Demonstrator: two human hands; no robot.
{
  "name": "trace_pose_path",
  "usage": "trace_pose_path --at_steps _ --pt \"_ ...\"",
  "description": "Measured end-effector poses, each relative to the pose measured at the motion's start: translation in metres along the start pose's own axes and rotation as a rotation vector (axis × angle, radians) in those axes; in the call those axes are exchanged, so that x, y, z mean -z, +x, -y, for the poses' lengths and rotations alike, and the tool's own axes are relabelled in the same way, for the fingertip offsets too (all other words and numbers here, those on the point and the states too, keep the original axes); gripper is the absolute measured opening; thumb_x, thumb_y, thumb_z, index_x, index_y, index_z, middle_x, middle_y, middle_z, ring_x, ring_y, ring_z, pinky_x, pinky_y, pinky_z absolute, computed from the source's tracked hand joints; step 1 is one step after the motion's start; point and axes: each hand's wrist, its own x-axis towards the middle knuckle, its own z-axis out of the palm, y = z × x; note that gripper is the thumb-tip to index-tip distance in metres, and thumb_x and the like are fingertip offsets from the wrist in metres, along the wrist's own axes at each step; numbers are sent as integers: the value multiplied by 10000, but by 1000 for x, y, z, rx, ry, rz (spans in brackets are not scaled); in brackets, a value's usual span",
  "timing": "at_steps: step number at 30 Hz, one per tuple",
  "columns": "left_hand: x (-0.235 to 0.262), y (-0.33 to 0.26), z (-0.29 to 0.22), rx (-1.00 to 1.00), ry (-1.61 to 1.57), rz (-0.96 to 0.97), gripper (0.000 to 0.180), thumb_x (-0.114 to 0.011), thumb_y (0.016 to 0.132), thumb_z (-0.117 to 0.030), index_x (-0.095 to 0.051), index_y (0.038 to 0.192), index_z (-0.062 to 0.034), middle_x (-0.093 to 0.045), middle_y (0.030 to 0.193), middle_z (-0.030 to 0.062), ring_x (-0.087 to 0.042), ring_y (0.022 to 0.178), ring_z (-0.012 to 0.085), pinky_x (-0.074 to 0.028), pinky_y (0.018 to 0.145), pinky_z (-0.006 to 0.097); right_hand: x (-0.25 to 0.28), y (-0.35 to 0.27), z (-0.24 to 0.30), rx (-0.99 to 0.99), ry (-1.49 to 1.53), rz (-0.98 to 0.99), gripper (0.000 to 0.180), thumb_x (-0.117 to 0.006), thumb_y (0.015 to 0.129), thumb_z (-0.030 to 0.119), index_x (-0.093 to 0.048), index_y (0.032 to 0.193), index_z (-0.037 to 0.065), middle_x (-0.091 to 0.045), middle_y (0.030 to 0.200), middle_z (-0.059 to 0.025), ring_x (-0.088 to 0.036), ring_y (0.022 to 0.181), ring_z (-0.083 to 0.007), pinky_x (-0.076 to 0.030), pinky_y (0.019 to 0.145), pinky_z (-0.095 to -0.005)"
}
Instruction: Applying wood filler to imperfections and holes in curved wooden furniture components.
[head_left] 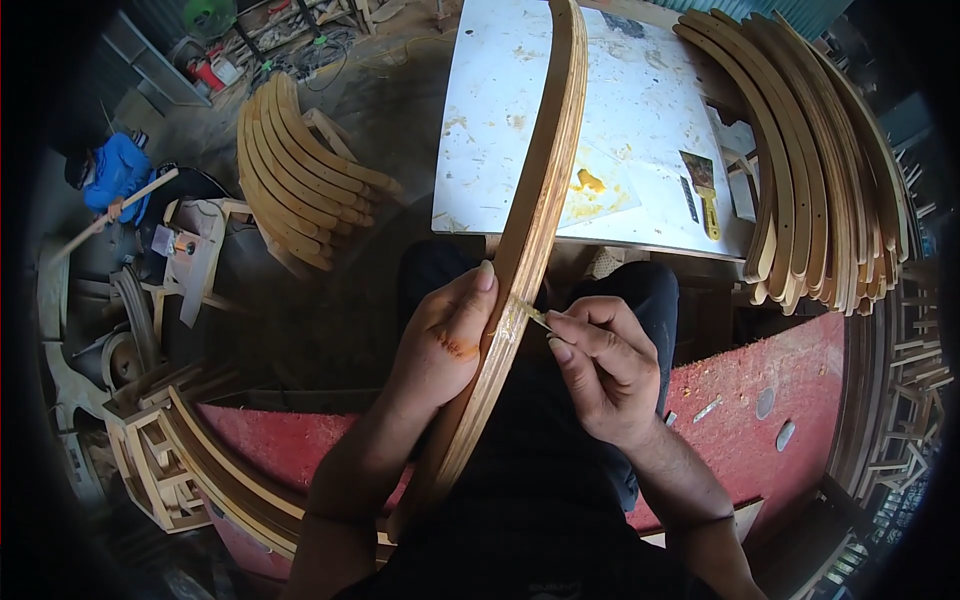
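Note:
A long, curved piece of laminated wood (540, 170) slants from the white board's far side down toward my body, its layered edge turned to the right. My left hand (445, 335) grips it from the left, thumb on top, with an orange-brown smear near the wrist. Between the thumb and fingers of my right hand (610, 370) is a small thin scraper blade (532, 313), its tip touching the layered edge. Around that tip the wood looks pale and wet. Yellow putty (590, 182) lies in a dab on the white board (480, 130).
A putty knife (708, 200) with a yellow handle lies at the board's right. Curved wooden parts (800, 170) are stacked at right, with another stack (290, 180) at left. A red bench surface (750, 410) lies beside me. A person in blue (120, 175) works at far left.

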Motion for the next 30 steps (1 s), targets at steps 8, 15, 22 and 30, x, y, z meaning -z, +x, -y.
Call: trace_pose_path --at_steps 8,15,22,30 --pt "-3 -1 -3 -20 -35 24 519 -380 1077 -486 -645 1034 -41 -613 687 22 -592 524 98 -484 489 230 -9 3 -3 156 -279 -3 240 -716 856 -74 -741 1084 1 -588 997 -92 -589 796 -152 -486 660 -255" --pt "-1 -5 -7 40 -60 -5 406 -407 1101 -363 -642 1007 -46 -588 778 -33 -526 706 40 -441 652 215 -5 4 -4 298 -403 47 229 -769 814 -34 -755 1037 17 -570 966 -75 -604 840 -192 -515 676 -291" --pt "7 1 9 5 -31 -9 534 -407 1060 -519 -641 1019 -41 -618 693 28 -590 519 101 -497 494 232 14 2 -3 93 -62 38 235 -703 860 -75 -737 1077 8 -597 977 -85 -623 835 -168 -506 674 -255" --pt "2 -4 5 91 -169 8 392 -423 1096 -369 -641 991 -60 -585 776 -39 -518 702 28 -435 640 206 -3 14 -12 264 -312 15 244 -767 818 -31 -753 1054 31 -580 983 -73 -605 852 -202 -515 660 -300"
